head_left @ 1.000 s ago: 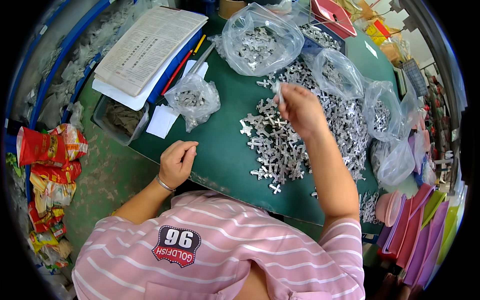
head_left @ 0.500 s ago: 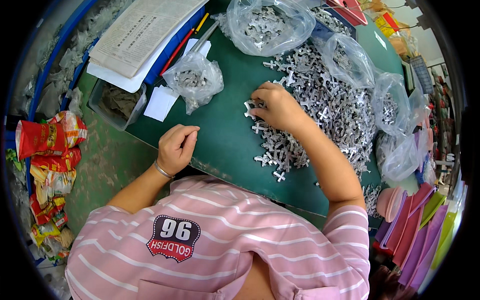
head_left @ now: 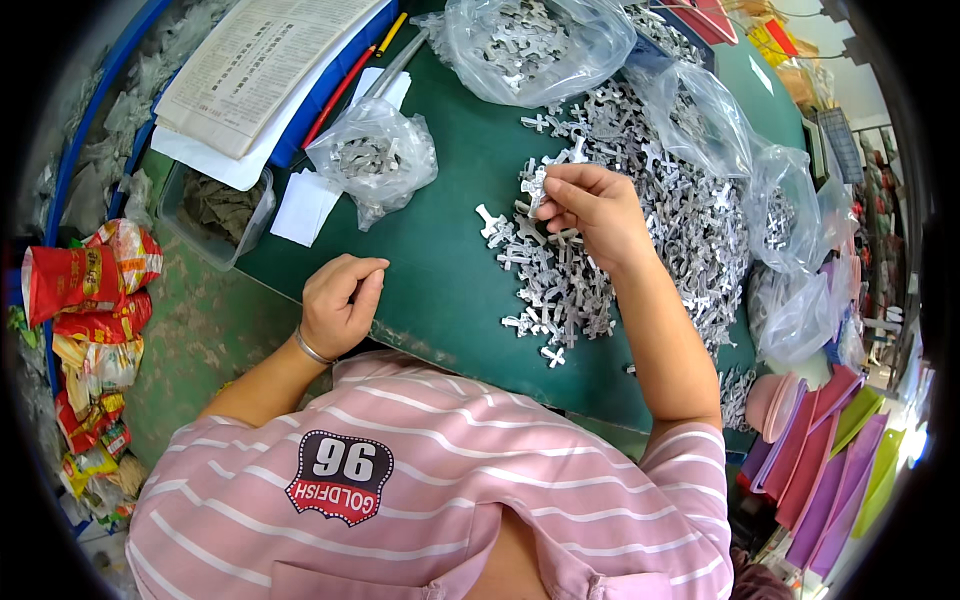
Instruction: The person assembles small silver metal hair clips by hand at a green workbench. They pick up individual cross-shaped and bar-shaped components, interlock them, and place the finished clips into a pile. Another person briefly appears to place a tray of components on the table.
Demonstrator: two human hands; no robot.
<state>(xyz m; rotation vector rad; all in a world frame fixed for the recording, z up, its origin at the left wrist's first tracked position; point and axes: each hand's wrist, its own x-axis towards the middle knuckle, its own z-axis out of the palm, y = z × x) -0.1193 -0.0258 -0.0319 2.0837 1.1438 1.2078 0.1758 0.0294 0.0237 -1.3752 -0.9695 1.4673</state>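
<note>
A broad heap of small silver-grey metal crosses (head_left: 680, 220) covers the right half of the green table (head_left: 440, 240). Over the heap's left edge, my right hand (head_left: 598, 215) pinches a metal cross (head_left: 533, 186) between thumb and fingers. Its other fingers curl inward, so whatever lies in the palm is hidden. Below that hand, single crosses lie scattered along the heap's border. My left hand (head_left: 340, 305), with a bracelet at the wrist, rests at the table's near edge. Its fingers are curled together, and nothing shows in them.
A small clear bag (head_left: 372, 160) of metal pieces sits ahead of my left hand, beside white paper slips (head_left: 305, 207). Larger plastic bags (head_left: 535, 45) ring the heap. At far left are a clear tub (head_left: 215, 215), printed sheets (head_left: 255, 70) and a red pencil (head_left: 338, 107).
My right hand has lifted off the heap's left edge and moved slightly right, bringing a metal cross up in its fingertips. My left hand keeps its curled pose. The whole view has shifted slightly.
</note>
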